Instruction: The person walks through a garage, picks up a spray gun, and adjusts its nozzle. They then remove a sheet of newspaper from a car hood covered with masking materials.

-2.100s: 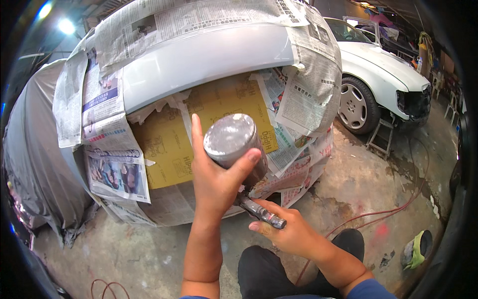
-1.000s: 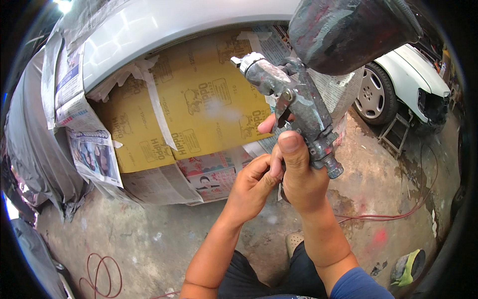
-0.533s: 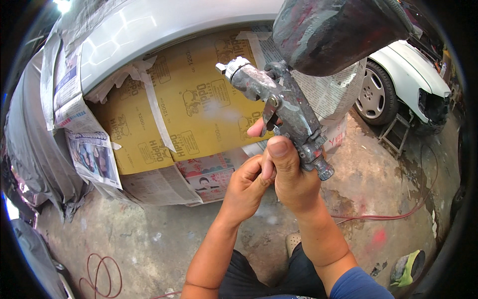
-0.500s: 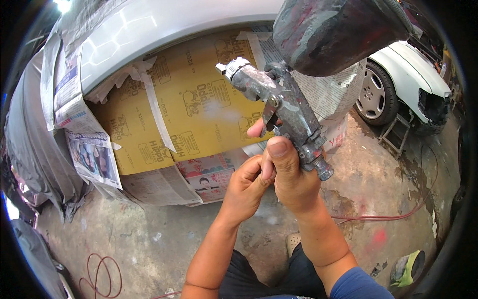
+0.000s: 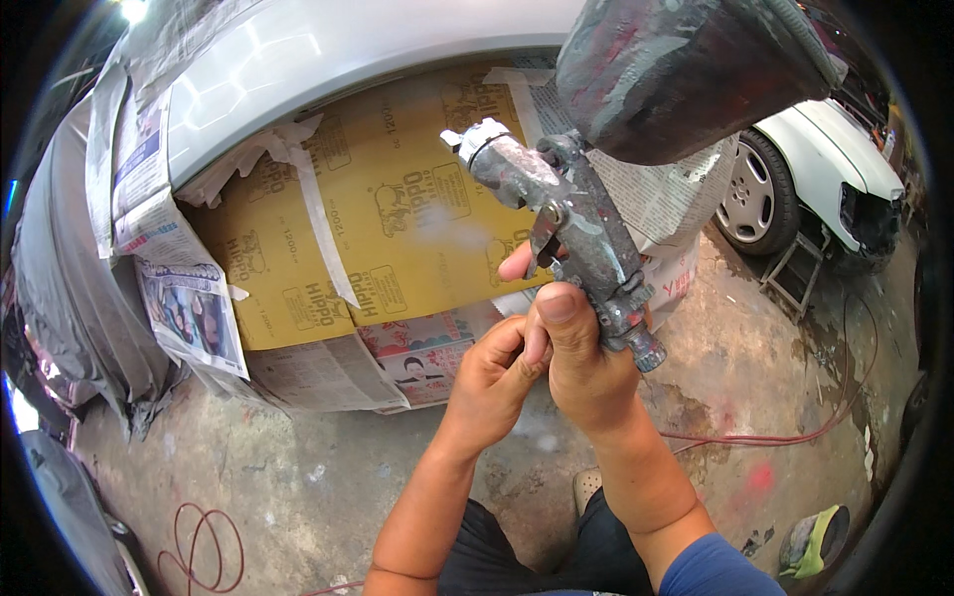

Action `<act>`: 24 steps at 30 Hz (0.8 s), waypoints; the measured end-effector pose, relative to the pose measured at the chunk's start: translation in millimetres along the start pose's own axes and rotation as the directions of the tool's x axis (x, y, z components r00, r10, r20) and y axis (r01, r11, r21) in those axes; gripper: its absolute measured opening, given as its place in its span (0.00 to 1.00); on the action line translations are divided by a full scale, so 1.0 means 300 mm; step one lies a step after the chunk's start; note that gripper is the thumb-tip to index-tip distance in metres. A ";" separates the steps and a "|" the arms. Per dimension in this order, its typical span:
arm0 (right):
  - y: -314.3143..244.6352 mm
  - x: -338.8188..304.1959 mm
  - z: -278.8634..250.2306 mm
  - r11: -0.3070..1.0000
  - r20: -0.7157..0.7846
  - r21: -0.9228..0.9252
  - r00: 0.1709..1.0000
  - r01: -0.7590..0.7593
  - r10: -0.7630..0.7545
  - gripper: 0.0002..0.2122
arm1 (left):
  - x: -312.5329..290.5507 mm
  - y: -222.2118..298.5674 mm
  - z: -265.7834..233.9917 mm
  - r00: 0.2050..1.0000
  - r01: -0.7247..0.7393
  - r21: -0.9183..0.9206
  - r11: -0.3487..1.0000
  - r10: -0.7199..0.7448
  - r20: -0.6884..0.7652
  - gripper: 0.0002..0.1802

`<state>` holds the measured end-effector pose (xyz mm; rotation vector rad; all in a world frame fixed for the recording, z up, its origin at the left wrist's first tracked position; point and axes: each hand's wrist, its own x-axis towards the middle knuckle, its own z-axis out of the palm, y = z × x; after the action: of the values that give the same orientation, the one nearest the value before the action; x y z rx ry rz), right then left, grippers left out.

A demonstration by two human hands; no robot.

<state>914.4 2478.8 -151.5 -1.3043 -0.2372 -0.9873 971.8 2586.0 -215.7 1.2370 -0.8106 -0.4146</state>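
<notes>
Fingers of the right hand [image 5: 586, 368] wrap tight around the paint-spattered spray gun [image 5: 566, 214], forefinger on the trigger, its cup [image 5: 686, 70] looming above the knuckles. Left hand [image 5: 492, 372] curls closed against the right thumb, holding nothing I can make out, yellow masking paper [image 5: 388, 228] beyond the fingertips.

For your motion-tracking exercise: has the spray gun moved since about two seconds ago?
Yes. The spray gun has risen from low before the masked yellow paper to close under the camera, cup at the top.

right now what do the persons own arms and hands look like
Both hands are bare, no gloves: left hand, right hand. The left forearm is uncovered with no sleeve in view. The right arm shows a blue sleeve near the lower edge. No watch or rings show.
</notes>
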 end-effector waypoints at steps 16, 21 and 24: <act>0.004 -0.004 0.015 1.000 0.101 -0.013 0.994 -0.025 0.026 0.21 | -0.036 -0.006 -0.024 0.999 -0.035 -0.006 0.999 0.035 -0.017 0.09; 0.030 -0.002 0.020 1.000 0.055 -0.005 0.998 -0.014 0.014 0.21 | -0.020 0.006 -0.016 0.998 -0.026 0.022 0.999 0.027 -0.050 0.10; 0.028 0.002 0.027 1.000 0.047 -0.007 0.999 -0.009 0.010 0.21 | -0.019 0.013 -0.023 0.998 -0.025 0.011 1.000 0.026 -0.051 0.11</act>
<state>923.6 2485.1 -154.5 -1.3350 -0.2636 -0.9509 972.5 2595.6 -214.6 1.2410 -0.7852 -0.3571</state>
